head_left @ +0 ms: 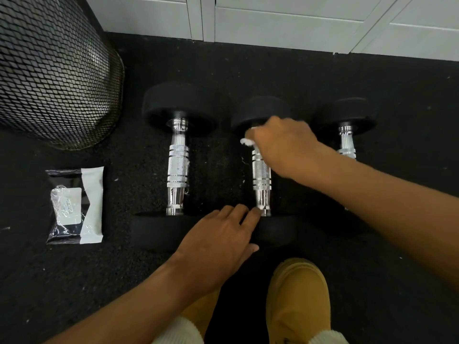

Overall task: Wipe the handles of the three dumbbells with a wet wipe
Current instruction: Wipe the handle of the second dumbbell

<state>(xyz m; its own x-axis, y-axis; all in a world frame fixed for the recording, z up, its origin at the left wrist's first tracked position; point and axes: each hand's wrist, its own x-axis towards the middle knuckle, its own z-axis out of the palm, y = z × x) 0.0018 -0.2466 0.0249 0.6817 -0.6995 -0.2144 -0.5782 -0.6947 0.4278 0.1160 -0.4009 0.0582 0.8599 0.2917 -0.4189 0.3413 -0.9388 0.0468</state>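
Nearest the camera, 2 tan boots [298, 301] stood on the black rubber floor [248, 70], and both forearms reached away from them toward 3 dumbbells lying side by side. The left hand [218, 247] lay flat with straight, slightly spread fingers on the near black end of the middle dumbbell [261, 175], its fingertips just touching the base of the chrome handle, apparently steadying the weight against rolling. Each dumbbell's long axis ran near to far, so a wiping stroke would likely have to travel along that same line, toward or away from the body. Farther out, the right hand [285, 147] was curled over the far part of the middle handle, gripping a bunched white wet wipe [247, 141] against the chrome just short of the far black end; this hand was the one placed to do the rubbing. The left dumbbell [177, 165] lay just beside it to the left, its handle bare, and the right dumbbell [346, 142] lay to the right, partly hidden behind the right forearm. A packet of wipes [74, 207] lay well apart to the left, with a wire mesh bin [54, 70] beyond it at the far left.
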